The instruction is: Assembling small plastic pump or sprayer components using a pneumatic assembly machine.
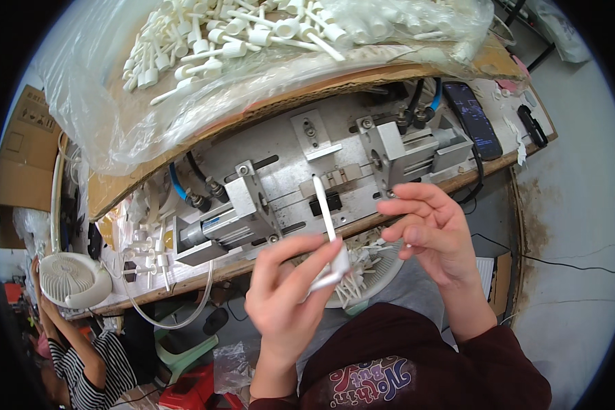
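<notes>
My left hand [287, 287] grips a white plastic cap with a long stem [326, 208], its stem pointing away toward the metal jig. A second white piece shows lower between the same fingers, partly covered by them. To the right, my right hand [434, 236] is raised with fingers loosely bent and apart. A tiny pale spot shows by its thumb; I cannot make out what it is. Beyond both hands lies the metal jig [338, 179], flanked by a left clamp cylinder [229, 215] and a right clamp cylinder [417, 150].
Many stemmed white caps [232, 49] lie in clear plastic on a cardboard sheet [133, 184]. Below the bench edge, a round basket [389, 273] holds more. A phone [473, 119] and black marker [531, 126] lie at right; a fan [74, 280] and another person [92, 362] are at left.
</notes>
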Demonstrator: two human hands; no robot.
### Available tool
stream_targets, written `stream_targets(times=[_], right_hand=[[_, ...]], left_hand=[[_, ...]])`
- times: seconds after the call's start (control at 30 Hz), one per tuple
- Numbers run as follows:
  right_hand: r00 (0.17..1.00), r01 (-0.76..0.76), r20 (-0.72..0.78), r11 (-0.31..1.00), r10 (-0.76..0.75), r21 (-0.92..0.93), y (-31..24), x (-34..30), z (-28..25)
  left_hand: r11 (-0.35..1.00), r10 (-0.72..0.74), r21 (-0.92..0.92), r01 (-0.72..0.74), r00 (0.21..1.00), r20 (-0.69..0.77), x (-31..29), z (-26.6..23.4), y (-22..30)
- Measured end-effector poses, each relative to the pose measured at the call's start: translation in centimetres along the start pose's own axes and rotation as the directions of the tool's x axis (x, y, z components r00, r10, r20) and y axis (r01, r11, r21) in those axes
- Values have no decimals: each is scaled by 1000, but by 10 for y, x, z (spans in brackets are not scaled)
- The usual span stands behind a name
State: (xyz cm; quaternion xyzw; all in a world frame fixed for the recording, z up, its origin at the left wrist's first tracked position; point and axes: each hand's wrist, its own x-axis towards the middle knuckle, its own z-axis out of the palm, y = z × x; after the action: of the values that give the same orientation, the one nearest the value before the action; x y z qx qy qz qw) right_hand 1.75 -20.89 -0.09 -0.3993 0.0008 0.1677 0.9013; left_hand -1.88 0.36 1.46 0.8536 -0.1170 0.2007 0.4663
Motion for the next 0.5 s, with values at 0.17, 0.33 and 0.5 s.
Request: stream_targets(times=[0.17,0.33,0.5], right_hand=[[997,70,-27,997,-71,-45,6,-1,-1],[992,119,-41,991,-122,-58,7,0,-2],[984,171,-41,984,-173,-60,8,-1,-1]], left_hand=[[917,164,350,-193,980,112,4,22,-24],[843,76,512,-162,980,183,13,22,-12],[869,83,470,-153,983,166,16,24,-15]])
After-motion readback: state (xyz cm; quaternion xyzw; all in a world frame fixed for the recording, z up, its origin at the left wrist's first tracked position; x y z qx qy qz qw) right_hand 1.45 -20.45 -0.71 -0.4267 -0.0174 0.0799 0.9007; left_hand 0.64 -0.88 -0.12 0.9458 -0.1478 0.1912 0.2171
